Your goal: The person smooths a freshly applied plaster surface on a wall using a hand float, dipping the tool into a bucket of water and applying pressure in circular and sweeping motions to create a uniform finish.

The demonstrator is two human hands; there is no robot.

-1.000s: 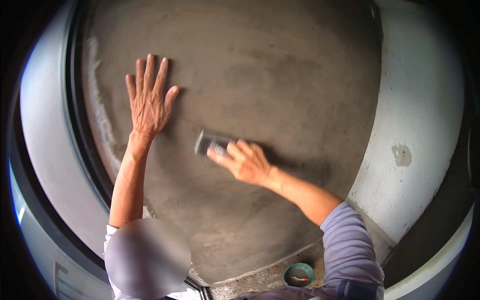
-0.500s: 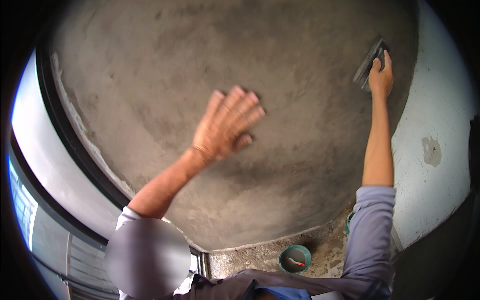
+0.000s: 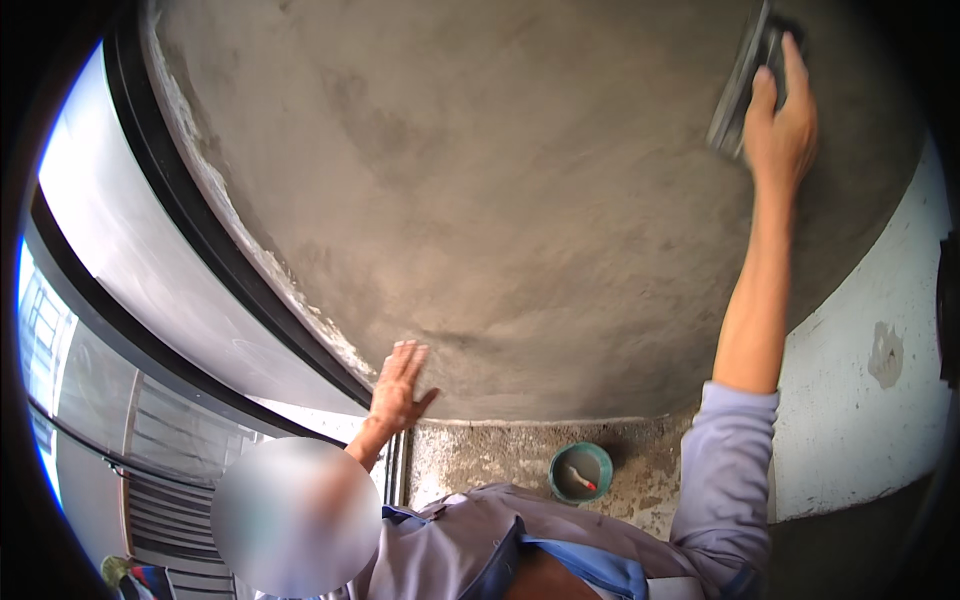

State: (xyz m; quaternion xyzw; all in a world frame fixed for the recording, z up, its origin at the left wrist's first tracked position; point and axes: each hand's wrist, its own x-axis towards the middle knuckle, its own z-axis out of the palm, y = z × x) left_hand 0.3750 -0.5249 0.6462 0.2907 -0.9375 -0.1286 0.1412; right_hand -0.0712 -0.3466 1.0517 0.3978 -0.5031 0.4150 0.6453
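A wide wall of damp grey plaster (image 3: 520, 230) fills most of the head view. High on its right side, my right hand (image 3: 782, 135) grips a plastering trowel (image 3: 738, 100), thumb and forefinger stretched along it; its long, dark blade lies at a steep slant by the plaster. The palm hides the handle. My left hand (image 3: 398, 390) is empty, its fingers extended and thumb apart. It is near the wall's lower left corner, beside the black frame; whether the fingertips touch the plaster I cannot tell. A blurred disc covers part of the left arm.
A green bucket (image 3: 553, 455) stands on the rough floor (image 3: 465, 455) below the wall, a pale tool with a red end (image 3: 580, 478) inside. Along the left runs a black frame (image 3: 190, 210) with a white panel (image 3: 150, 240). A scuffed white surface (image 3: 840, 420) borders the right.
My left hand has dropped from mid-wall to the lower left corner. My right hand and the trowel appear higher in the picture. The view has shifted, showing more of the floor and left frame.
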